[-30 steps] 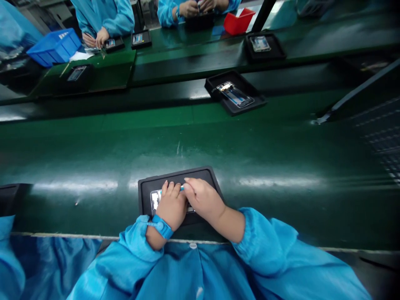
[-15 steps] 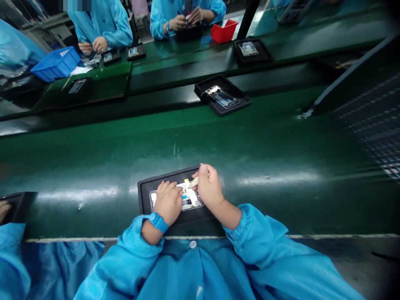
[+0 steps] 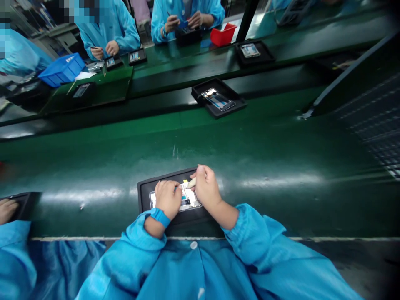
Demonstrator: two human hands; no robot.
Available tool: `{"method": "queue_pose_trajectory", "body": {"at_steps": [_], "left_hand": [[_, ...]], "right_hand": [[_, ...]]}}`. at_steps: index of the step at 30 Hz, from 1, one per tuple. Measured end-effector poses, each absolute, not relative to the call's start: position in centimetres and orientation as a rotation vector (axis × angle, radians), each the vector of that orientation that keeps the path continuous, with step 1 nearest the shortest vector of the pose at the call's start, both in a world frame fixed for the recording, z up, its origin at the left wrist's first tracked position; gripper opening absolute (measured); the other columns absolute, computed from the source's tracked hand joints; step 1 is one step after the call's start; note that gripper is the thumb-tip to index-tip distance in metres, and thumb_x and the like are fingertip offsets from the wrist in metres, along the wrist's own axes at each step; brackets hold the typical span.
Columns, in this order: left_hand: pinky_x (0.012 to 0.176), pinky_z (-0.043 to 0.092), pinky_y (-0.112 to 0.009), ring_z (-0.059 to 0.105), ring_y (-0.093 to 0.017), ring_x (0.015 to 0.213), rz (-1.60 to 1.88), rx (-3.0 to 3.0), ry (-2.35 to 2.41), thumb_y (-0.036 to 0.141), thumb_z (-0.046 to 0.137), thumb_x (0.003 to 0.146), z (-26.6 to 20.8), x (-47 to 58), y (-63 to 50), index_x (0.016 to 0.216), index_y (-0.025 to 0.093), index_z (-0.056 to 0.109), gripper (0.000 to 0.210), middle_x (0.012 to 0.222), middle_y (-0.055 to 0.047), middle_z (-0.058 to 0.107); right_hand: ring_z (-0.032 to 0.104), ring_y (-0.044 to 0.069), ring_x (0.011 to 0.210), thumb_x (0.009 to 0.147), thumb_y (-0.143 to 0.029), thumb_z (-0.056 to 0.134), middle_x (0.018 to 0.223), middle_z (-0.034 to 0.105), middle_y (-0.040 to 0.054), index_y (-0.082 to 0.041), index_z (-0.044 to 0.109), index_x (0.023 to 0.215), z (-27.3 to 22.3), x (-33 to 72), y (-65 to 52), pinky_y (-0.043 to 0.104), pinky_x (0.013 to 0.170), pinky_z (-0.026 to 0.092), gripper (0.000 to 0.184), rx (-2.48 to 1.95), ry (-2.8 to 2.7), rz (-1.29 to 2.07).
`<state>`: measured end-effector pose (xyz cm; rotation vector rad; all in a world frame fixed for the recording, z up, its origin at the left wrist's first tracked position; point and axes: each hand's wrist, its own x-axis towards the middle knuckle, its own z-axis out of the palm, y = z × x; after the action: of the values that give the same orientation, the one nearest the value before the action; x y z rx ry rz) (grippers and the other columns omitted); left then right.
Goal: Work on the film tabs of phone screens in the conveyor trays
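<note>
An opened phone (image 3: 191,203) with its inner parts showing lies in a shallow black tray (image 3: 143,196) at the table's front edge. My left hand (image 3: 168,198) rests over the phone's left half, fingers together and slightly bent, thumb near its middle. What lies under that palm is hidden. My right hand (image 3: 206,188) is closed round a pale, tapered tool (image 3: 191,182) whose tip points down at the phone's upper middle. Close to the tip sits a small yellow tab (image 3: 185,181).
Beyond the green table (image 3: 265,154), another black tray (image 3: 239,104) holds an opened phone. A co-worker's hand (image 3: 6,209) is at a tray on the left. Across the line, co-workers sit near a blue bin (image 3: 62,71) and a red bin (image 3: 223,35). A metal-edged panel (image 3: 346,79) stands right.
The tool's tip and my right hand have shifted slightly left. My left fingers are a little more bent. The tray across the line appears slightly farther left.
</note>
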<state>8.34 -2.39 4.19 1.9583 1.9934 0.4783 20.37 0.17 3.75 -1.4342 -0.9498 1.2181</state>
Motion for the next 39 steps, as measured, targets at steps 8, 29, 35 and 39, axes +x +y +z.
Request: {"method": "queue_pose_trajectory", "body": {"at_steps": [8, 29, 35, 39], "left_hand": [[0.092, 0.037, -0.043, 0.050, -0.025, 0.105, 0.745, 1.712, 2.233, 0.029, 0.042, 0.080, 5.5, 2.0, -1.9, 0.106, 0.011, 0.054, 0.034, 0.106, -0.014, 0.059], [0.049, 0.048, -0.023, 0.058, -0.013, 0.055, 1.117, 0.708, 1.705, 0.037, 0.063, 0.066, 8.2, -5.6, -4.5, 0.091, 0.015, 0.055, 0.035, 0.069, -0.002, 0.063], [0.048, 0.044, -0.015, 0.050, -0.004, 0.050, 1.464, 0.384, 1.942, 0.036, 0.035, 0.087, 7.8, -10.7, -4.0, 0.101, 0.017, 0.044, 0.026, 0.075, -0.001, 0.054], [0.055, 0.049, -0.021, 0.052, -0.006, 0.054, 1.405, 0.238, 2.127, 0.034, 0.042, 0.084, 5.0, -11.1, -4.2, 0.111, 0.013, 0.040, 0.035, 0.082, -0.007, 0.054]], "right_hand": [[0.051, 0.012, 0.038, 0.069, -0.063, 0.047, 0.054, 0.054, -0.0049, -0.017, 0.043, 0.098, 5.1, 22.3, 1.2, 0.022, 0.035, 0.041, 0.054, -1.409, -0.707, 1.363], [0.050, 0.013, 0.043, 0.078, -0.030, 0.052, 0.055, 0.052, -0.0008, -0.023, 0.045, 0.078, 4.4, 26.0, 2.1, 0.022, 0.036, 0.043, 0.009, -1.655, -0.234, 1.423], [0.053, 0.013, 0.048, 0.080, -0.025, 0.052, 0.060, 0.054, -0.0002, -0.021, 0.044, 0.084, 3.8, 26.0, 2.6, 0.021, 0.039, 0.045, 0.010, -1.643, -0.312, 1.483], [0.053, 0.013, 0.048, 0.080, -0.023, 0.052, 0.060, 0.054, -0.0006, -0.020, 0.044, 0.085, 3.7, 25.8, 2.7, 0.022, 0.041, 0.046, 0.010, -1.638, -0.309, 1.478]]}}
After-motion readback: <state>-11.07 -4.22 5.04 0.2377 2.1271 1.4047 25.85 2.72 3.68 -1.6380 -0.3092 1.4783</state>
